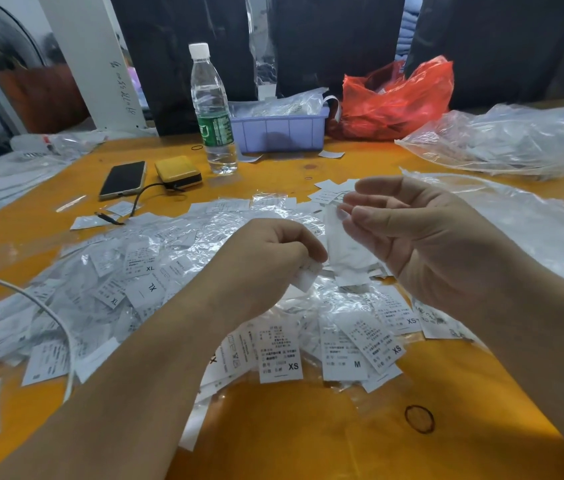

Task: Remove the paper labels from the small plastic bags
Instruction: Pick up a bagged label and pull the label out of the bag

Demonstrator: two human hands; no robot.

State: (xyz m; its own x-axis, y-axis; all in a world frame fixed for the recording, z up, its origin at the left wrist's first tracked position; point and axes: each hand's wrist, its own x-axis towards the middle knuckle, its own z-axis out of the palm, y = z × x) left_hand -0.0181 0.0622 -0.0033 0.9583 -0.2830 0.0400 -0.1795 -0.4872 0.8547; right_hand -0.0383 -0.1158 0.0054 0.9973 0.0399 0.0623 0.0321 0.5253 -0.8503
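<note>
Head view. We found the right hand (pixel 408 233) raised above the middle of the table (pixel 308 427), its fingertips (pixel 351 211) pinching the top edge of a small plastic bag (pixel 346 251) that hung down from them, clear and partly blurred. The left hand (pixel 263 261) sat lower and just to the left, fingers curled, gripping a white paper label (pixel 306 275) at the bag's lower edge. Whether the label was already fully clear of the bag we could not tell; the two touched or nearly touched at that corner.

Beneath both hands lay a wide heap of bagged labels (pixel 156 265), with size marks XL, XS and M legible. At the far side stood a lilac tray (pixel 280 131), a water bottle (pixel 213 109) and a red plastic bag (pixel 398 98). A phone (pixel 123 180) lay at far left.

In our judgement the step in hand was drawing the label out. To do it well, the right hand should grip the film only, near the mouth, so that the paper is not pinched inside. The left should pull straight along the bag's length, away from the mouth; a sideways tug could crease or tear the paper. Bag and label ought then to go to separate places, well apart from the unsorted heap, or finished pieces may be mixed back in.
</note>
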